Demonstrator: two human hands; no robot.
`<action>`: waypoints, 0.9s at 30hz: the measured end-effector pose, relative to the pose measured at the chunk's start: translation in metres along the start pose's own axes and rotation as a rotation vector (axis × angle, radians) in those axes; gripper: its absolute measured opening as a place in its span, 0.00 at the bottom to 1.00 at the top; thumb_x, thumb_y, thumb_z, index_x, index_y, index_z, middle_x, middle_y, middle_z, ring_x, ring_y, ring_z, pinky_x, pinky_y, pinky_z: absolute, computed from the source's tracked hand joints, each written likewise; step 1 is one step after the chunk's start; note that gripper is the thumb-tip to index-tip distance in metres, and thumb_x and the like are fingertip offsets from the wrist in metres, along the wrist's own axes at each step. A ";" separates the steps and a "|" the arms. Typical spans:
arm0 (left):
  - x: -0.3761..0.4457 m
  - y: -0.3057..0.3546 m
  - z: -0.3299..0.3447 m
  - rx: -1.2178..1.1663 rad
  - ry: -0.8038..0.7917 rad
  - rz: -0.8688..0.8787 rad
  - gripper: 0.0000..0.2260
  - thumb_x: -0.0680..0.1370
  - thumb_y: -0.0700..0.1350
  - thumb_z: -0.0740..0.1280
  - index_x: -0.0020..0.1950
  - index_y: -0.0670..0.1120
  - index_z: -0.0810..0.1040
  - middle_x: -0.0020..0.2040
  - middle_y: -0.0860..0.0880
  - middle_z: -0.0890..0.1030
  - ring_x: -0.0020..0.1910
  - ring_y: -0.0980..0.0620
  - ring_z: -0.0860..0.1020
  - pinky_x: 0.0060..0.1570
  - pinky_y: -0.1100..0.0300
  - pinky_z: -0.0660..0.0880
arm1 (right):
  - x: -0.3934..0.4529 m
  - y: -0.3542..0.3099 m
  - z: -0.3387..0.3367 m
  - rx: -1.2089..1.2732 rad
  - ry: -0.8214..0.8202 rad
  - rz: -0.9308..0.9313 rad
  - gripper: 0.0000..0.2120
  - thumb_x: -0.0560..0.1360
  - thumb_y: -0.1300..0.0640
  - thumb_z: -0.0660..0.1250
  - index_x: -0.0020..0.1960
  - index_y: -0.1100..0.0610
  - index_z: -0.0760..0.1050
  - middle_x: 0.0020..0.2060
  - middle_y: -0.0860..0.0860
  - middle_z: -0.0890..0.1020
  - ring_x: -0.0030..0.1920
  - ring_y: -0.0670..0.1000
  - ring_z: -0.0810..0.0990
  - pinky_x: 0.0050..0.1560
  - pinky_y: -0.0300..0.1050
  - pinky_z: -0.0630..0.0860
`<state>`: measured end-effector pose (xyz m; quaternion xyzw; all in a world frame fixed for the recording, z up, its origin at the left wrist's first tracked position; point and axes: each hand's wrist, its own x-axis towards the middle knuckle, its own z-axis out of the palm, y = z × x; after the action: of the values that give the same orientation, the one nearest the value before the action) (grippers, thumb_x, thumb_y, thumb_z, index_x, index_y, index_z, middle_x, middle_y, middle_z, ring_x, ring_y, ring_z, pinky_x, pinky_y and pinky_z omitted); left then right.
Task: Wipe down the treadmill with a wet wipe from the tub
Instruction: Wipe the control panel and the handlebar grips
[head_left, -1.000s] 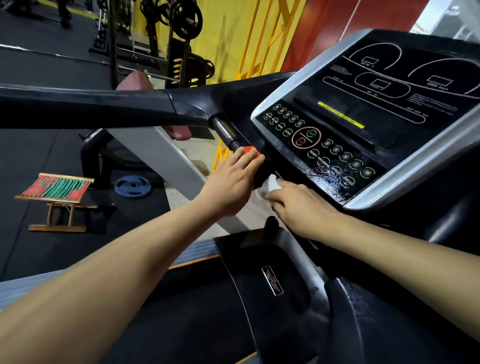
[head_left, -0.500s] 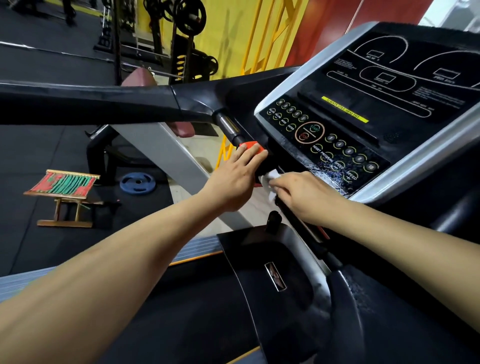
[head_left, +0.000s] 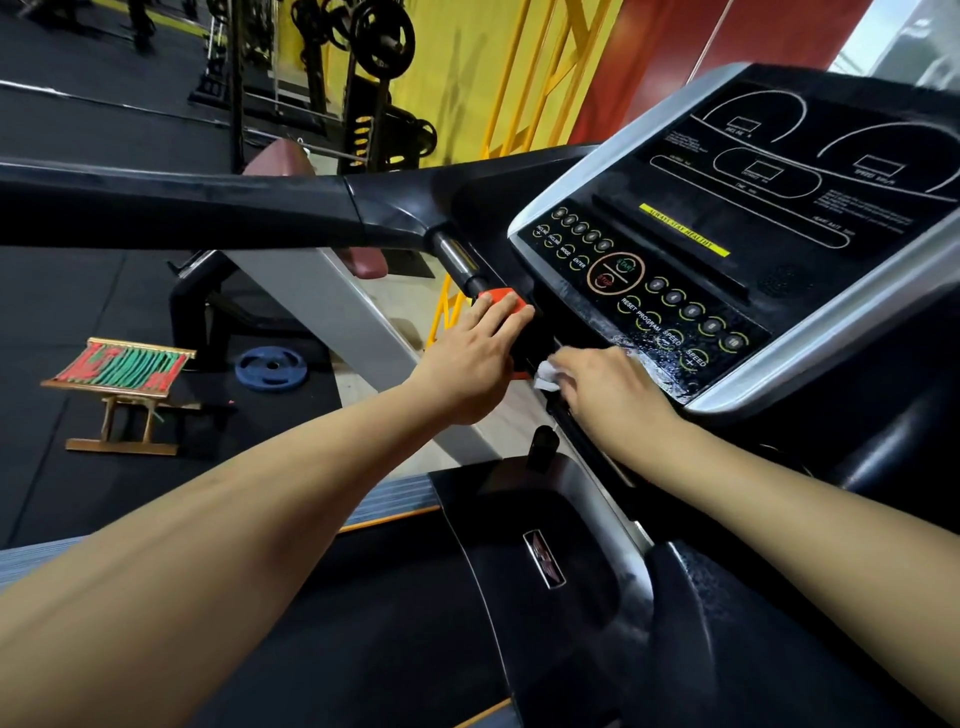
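Note:
The treadmill console (head_left: 727, 249) is a black button panel in a silver frame, wet with droplets along its lower edge. My right hand (head_left: 608, 384) grips a crumpled white wet wipe (head_left: 546, 375) and presses it against the black ledge just below the console's lower left corner. My left hand (head_left: 470, 358) lies over an orange-red block (head_left: 498, 301) on the inner grip bar, fingers curled over it. The wipe tub is not in view.
The long black handrail (head_left: 182, 202) runs across the left. Below lie the treadmill motor cover (head_left: 540, 561) and belt. On the gym floor stand a small folding stool (head_left: 122, 374) and a blue weight plate (head_left: 270, 366). Weight racks line the yellow wall.
My right hand with the wipe has slid slightly right along the ledge under the console. My left hand stays on the orange-red block.

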<state>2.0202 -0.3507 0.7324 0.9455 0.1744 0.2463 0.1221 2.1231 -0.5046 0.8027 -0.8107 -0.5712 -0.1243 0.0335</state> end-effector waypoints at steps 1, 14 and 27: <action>-0.001 0.001 -0.001 -0.005 -0.002 -0.005 0.37 0.76 0.61 0.43 0.83 0.46 0.55 0.82 0.42 0.56 0.82 0.37 0.51 0.79 0.42 0.53 | -0.004 0.004 0.000 0.037 -0.011 -0.032 0.09 0.76 0.61 0.63 0.50 0.51 0.80 0.43 0.54 0.84 0.48 0.65 0.81 0.43 0.53 0.75; 0.006 -0.005 0.013 -0.004 0.023 0.029 0.40 0.75 0.64 0.42 0.83 0.45 0.55 0.82 0.42 0.58 0.82 0.39 0.51 0.79 0.41 0.52 | -0.054 0.011 -0.010 0.076 -0.154 0.085 0.10 0.83 0.57 0.58 0.61 0.53 0.74 0.51 0.59 0.83 0.54 0.67 0.79 0.48 0.54 0.75; 0.012 -0.016 0.024 0.008 0.059 0.034 0.36 0.75 0.61 0.46 0.83 0.48 0.54 0.82 0.44 0.57 0.82 0.41 0.50 0.78 0.39 0.54 | -0.081 0.044 -0.023 0.185 -0.229 0.275 0.16 0.81 0.47 0.61 0.41 0.57 0.76 0.27 0.54 0.73 0.33 0.53 0.70 0.42 0.49 0.75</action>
<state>2.0377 -0.3353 0.7122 0.9412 0.1628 0.2753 0.1091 2.1352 -0.5984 0.8090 -0.8833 -0.4642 0.0275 0.0595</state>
